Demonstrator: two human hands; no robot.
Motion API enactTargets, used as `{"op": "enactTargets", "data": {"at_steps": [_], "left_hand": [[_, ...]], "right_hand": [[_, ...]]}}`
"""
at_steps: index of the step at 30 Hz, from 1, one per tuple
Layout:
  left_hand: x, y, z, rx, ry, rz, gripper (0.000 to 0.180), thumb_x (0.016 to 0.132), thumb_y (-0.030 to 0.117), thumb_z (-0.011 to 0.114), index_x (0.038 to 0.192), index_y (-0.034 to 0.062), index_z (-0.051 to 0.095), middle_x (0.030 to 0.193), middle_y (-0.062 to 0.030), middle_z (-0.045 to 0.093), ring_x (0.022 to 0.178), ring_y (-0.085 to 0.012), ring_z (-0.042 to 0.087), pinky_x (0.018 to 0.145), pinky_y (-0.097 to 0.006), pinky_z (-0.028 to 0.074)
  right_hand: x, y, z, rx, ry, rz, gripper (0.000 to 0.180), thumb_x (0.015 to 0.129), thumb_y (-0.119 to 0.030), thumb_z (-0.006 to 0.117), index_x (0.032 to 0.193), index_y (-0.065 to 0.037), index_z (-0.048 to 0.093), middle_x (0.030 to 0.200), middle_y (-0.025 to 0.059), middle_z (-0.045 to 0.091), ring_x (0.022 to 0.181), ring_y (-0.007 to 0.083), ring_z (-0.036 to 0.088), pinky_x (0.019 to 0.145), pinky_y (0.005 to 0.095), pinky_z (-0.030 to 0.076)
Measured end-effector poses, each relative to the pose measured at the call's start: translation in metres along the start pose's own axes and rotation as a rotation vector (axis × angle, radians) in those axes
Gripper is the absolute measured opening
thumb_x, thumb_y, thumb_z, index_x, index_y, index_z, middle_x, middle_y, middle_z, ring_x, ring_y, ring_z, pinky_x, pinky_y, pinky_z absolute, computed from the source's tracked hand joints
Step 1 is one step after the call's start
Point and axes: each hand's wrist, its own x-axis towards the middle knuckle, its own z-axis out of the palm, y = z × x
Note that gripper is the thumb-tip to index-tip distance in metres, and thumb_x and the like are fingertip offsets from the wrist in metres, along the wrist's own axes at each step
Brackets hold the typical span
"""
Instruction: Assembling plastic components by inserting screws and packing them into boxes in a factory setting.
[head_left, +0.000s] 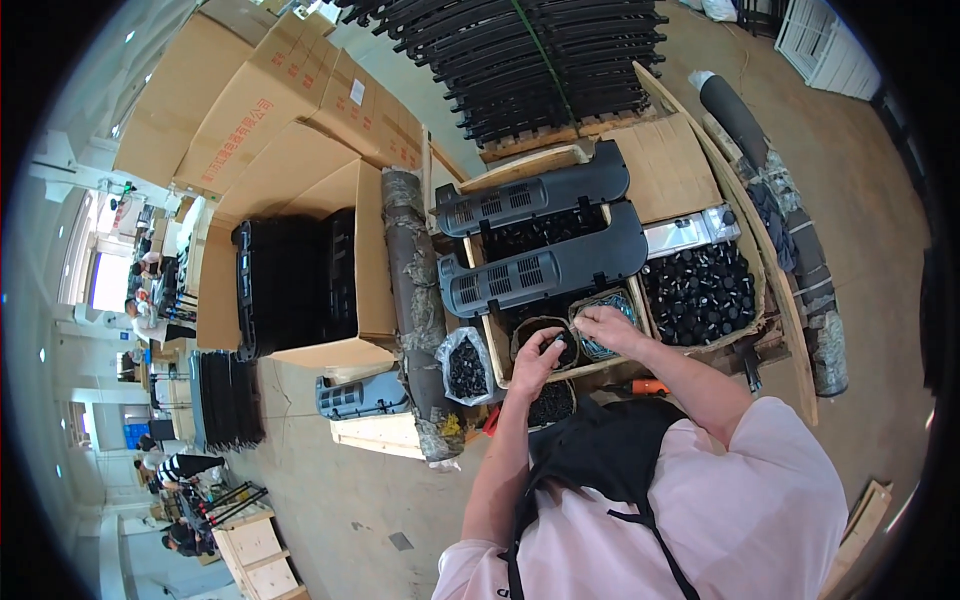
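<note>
Within an open brown cardboard carton, large black moulded plastic parts are being kept. Past a clear plastic bag of small black parts, the left hand is being held over a dark round bin, fingers curled, nearly meeting; any grip cannot be told. Two long grey vented plastic panels are being supported ahead; their completeness is remaining unclear. The right hand, fingers bunched, contents hidden, is being held over small silvery metal pieces. Rightward, many round black knobs are being left loose, seemingly unused.

2 hands, 2 benchtop gry covers
</note>
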Motion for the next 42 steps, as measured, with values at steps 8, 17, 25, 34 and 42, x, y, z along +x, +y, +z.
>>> {"op": "enactTargets", "data": {"at_steps": [8, 17, 25, 34, 42], "left_hand": [[0.006, -0.005, 0.005, 0.093, -0.003, 0.045, 0.033, 0.102, 0.015, 0.069, 0.134, 0.0079, 0.064, 0.094, 0.0035, 0.067, 0.071, -0.0022, 0.050, 0.059, -0.019, 0.040], [0.006, -0.005, 0.016, 0.270, 0.023, 0.076, 0.033, 0.099, 0.016, 0.072, 0.129, 0.0040, 0.066, 0.090, 0.0033, 0.062, 0.076, -0.0055, 0.053, 0.067, -0.024, 0.046], [0.026, 0.035, 0.044, 0.625, 0.002, 0.238, 0.038, 0.096, 0.018, 0.072, 0.129, 0.0018, 0.064, 0.114, -0.0156, 0.074, 0.102, -0.0264, 0.072, 0.091, -0.038, 0.055], [0.060, 0.076, 0.079, 0.860, -0.022, 0.358, 0.034, 0.096, 0.020, 0.071, 0.126, 0.0064, 0.063, 0.119, -0.0182, 0.073, 0.111, -0.0369, 0.070, 0.095, -0.043, 0.054], [0.081, 0.094, 0.091, 1.027, 0.044, 0.443, 0.034, 0.093, 0.024, 0.073, 0.123, 0.0118, 0.064, 0.121, -0.0127, 0.072, 0.110, -0.0374, 0.068, 0.092, -0.044, 0.054]], "right_hand": [[0.006, 0.011, 0.010, -0.360, 0.114, -0.072, 0.044, 0.099, -0.043, 0.059, 0.092, -0.002, 0.073, 0.089, 0.0214, 0.073, 0.091, 0.0421, 0.070, 0.080, 0.0512, 0.052], [-0.003, 0.010, 0.008, -0.445, 0.136, -0.053, 0.046, 0.100, -0.047, 0.059, 0.091, -0.003, 0.072, 0.085, 0.0224, 0.071, 0.087, 0.0432, 0.069, 0.075, 0.0536, 0.052], [-0.013, 0.001, -0.023, -0.359, 0.244, -0.051, 0.040, 0.097, -0.042, 0.064, 0.104, -0.004, 0.072, 0.101, 0.0206, 0.074, 0.098, 0.0409, 0.070, 0.084, 0.0502, 0.054], [-0.022, -0.014, -0.073, -0.588, 0.387, -0.266, 0.021, 0.090, -0.026, 0.067, 0.101, -0.010, 0.075, 0.094, 0.0117, 0.074, 0.091, 0.0343, 0.071, 0.079, 0.0449, 0.056], [0.005, -0.006, -0.088, -0.775, 0.508, -0.464, 0.010, 0.090, -0.020, 0.070, 0.094, -0.011, 0.071, 0.088, 0.0080, 0.070, 0.088, 0.0298, 0.071, 0.077, 0.0426, 0.057]]}}
